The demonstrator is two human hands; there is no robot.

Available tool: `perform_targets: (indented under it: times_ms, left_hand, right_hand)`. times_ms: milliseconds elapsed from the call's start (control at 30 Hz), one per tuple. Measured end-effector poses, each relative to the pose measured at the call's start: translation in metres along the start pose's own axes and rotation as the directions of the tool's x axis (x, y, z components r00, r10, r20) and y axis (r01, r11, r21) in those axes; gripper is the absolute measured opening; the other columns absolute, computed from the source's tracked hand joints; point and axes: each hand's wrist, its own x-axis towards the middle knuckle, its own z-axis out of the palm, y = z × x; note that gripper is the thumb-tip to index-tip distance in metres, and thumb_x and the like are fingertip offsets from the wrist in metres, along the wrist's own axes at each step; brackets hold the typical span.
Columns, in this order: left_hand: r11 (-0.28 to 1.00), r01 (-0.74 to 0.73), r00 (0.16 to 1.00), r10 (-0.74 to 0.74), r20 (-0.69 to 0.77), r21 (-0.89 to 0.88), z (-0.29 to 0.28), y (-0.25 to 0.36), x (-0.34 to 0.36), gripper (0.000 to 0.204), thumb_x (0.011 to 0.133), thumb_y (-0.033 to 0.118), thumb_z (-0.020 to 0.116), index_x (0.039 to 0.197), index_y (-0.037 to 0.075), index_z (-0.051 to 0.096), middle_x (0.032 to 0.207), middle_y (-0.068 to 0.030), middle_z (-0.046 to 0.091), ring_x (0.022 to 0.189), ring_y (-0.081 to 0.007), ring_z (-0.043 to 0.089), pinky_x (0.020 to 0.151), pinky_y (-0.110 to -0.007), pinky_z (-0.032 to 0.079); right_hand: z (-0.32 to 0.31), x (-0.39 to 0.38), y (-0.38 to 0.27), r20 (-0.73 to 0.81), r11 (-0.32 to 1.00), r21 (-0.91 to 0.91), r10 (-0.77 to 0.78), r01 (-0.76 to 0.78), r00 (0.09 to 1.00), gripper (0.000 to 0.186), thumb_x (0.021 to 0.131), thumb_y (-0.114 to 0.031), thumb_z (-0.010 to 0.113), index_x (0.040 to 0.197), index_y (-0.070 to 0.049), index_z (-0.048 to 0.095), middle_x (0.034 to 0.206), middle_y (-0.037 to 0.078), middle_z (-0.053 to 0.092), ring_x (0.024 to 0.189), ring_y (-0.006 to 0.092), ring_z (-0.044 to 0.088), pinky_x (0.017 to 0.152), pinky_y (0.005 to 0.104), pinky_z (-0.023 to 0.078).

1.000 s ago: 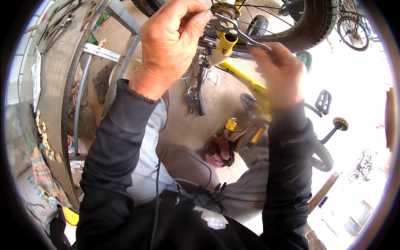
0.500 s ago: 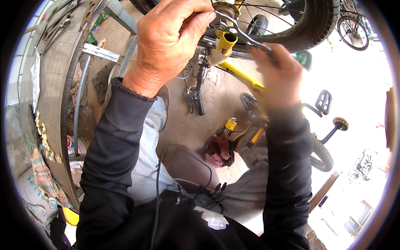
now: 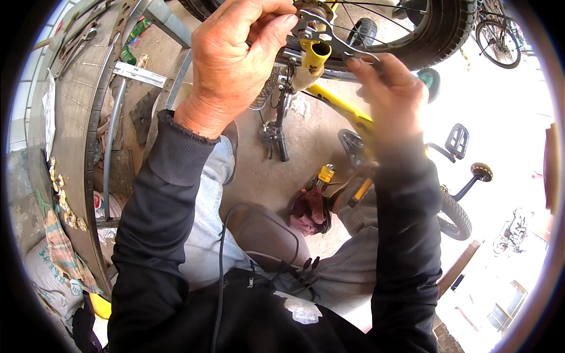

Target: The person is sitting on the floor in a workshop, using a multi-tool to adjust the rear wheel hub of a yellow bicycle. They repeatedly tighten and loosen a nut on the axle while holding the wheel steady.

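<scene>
A silver wrench (image 3: 342,47) reaches across from the wheel's hub (image 3: 318,8) to my right hand (image 3: 397,88). My right thumb and fingers are closed on its far end. My left hand (image 3: 232,65) is raised beside the hub, thumb and fingers pinched together right by the wrench's head. Whatever lies between those fingertips is hidden. Just below the wrench head, an open yellow frame tube (image 3: 318,56) points toward me, part of a tipped-over bicycle. Behind it is the black-tyred wheel (image 3: 444,44) with thin spokes.
A handlebar grip with brake lever (image 3: 281,141) hangs beneath the frame. Pedals (image 3: 457,142) stick out at right. On the floor between my legs lie a yellow-and-black tool (image 3: 325,174) and a dark red cloth (image 3: 309,212). A workbench (image 3: 76,112) stands at left.
The wrench's handle end has swung slightly upward, together with my right hand, which is less blurred now. My left hand stays nearly in place by the hub.
</scene>
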Motion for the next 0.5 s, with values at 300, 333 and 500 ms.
perform_targets:
  times_ms: [300, 333, 500]
  left_hand:
    - [0.953, 0.267, 0.96, -0.276, -0.045, -0.141, 0.004, 0.002, -0.007, 0.014, 0.092, 0.007, 0.06, 0.103, 0.0, 0.058, 0.082, -0.0035, 0.064, 0.069, -0.0083, 0.061, 0.061, -0.021, 0.051]
    - [0.948, 0.274, 0.959, -0.282, -0.027, -0.163, 0.003, 0.0, -0.008, 0.014, 0.092, 0.009, 0.059, 0.103, 0.0, 0.058, 0.081, -0.0036, 0.063, 0.069, -0.0088, 0.061, 0.061, -0.021, 0.051]
    - [0.849, 0.488, 0.87, -0.492, 0.037, -0.2, 0.004, 0.006, -0.007, 0.016, 0.095, 0.015, 0.055, 0.101, 0.001, 0.057, 0.08, -0.0049, 0.063, 0.068, -0.0123, 0.063, 0.061, -0.025, 0.053]
  right_hand:
    - [-0.006, 0.008, -0.022, -0.077, 0.982, -0.061, -0.181, 0.176, 0.981, 0.017, 0.082, -0.016, 0.072, 0.091, -0.003, 0.065, 0.067, 0.006, 0.063, 0.059, 0.011, 0.059, 0.057, 0.0242, 0.048]
    - [-0.003, 0.009, -0.026, -0.101, 0.977, -0.045, -0.21, 0.207, 0.972, 0.016, 0.083, -0.016, 0.071, 0.091, -0.004, 0.065, 0.068, 0.007, 0.063, 0.059, 0.0117, 0.06, 0.057, 0.0247, 0.048]
    - [0.002, 0.016, -0.047, -0.129, 0.954, 0.116, -0.261, 0.276, 0.957, 0.018, 0.089, -0.009, 0.064, 0.103, 0.001, 0.061, 0.078, 0.004, 0.063, 0.064, 0.0095, 0.059, 0.059, 0.0209, 0.047]
